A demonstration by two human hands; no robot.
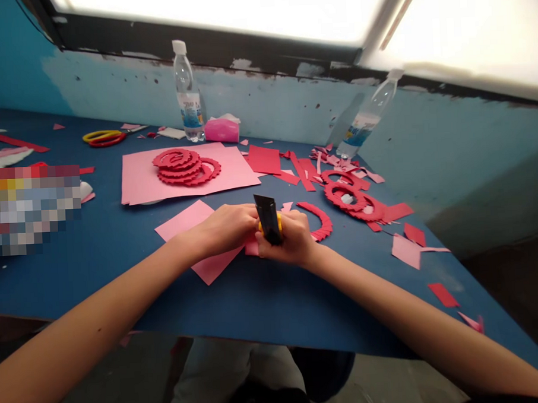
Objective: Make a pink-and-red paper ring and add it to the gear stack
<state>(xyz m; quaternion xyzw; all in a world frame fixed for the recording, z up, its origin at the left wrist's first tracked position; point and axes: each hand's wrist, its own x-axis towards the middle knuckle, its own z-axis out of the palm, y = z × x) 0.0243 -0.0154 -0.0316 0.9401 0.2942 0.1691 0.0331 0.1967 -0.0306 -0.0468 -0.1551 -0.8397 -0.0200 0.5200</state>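
Note:
My right hand [292, 239] is wrapped around a stapler [268, 219], whose black top stands nearly upright with a bit of yellow showing at its side. Close against it on the left, my left hand [232, 224] has its fingers bent and closed; what they pinch is hidden. Under the hands lies a light pink paper square [185, 223], and a small pink piece [252, 246] shows below the stapler. Just right of my right hand curves a red pleated paper arc [326, 223], its near end hidden by the hand.
Several red pleated rings [178, 161] lie on pink sheets [137, 180]; more rings [351, 198] and scraps are at right. Two bottles, the left bottle [188, 104] and the right bottle [366, 123], stand by the wall. Scissors [103, 137] and a pink packet [222, 131] lie behind.

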